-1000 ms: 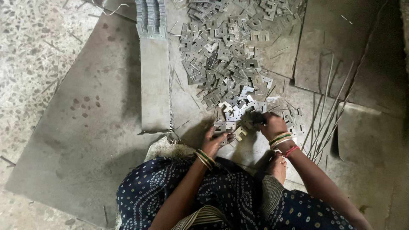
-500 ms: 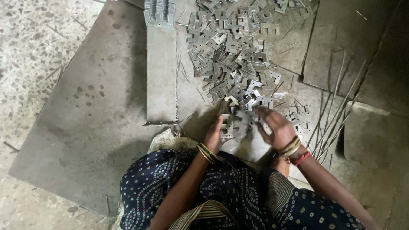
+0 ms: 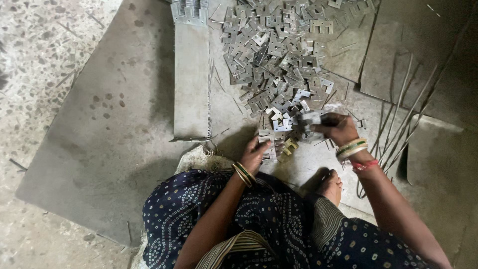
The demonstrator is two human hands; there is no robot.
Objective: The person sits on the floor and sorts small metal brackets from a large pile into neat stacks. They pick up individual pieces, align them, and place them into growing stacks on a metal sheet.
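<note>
Sat low on a speckled stone floor [image 3: 45, 60], over a broad grey sheet [image 3: 99, 149] laid across it. Worked beside a long flat metal strip [image 3: 191, 79] lying lengthwise on that sheet, just left of a wide heap of small stamped metal plates [image 3: 279, 55]. Had a bundle of thin rods [image 3: 398, 119] fanned out at the right, well apart from the strip. Tucked a bare foot [image 3: 331, 185] in below the work.

Held the hands apart. Closed the left hand [image 3: 256, 152] around a short stack of plates [image 3: 268, 144] just in front of the lap. Pinched the right hand [image 3: 336, 128] on a single plate [image 3: 311, 118] at the near edge of the heap. Left a small brass-coloured piece [image 3: 289, 146] on the sheet between the two hands, just beside the stack.

Seemed best, judging from this layout, to lift plates singly from the near edge rather than digging into the tangled middle. Seemed wise also to turn each one to the same facing as those in the left hand, with notches lined up and edges flush, and to grip the stack firmly enough to stop it fanning. Looked sensible to mind the sharp stamped edges and to steer clear of the rods.
</note>
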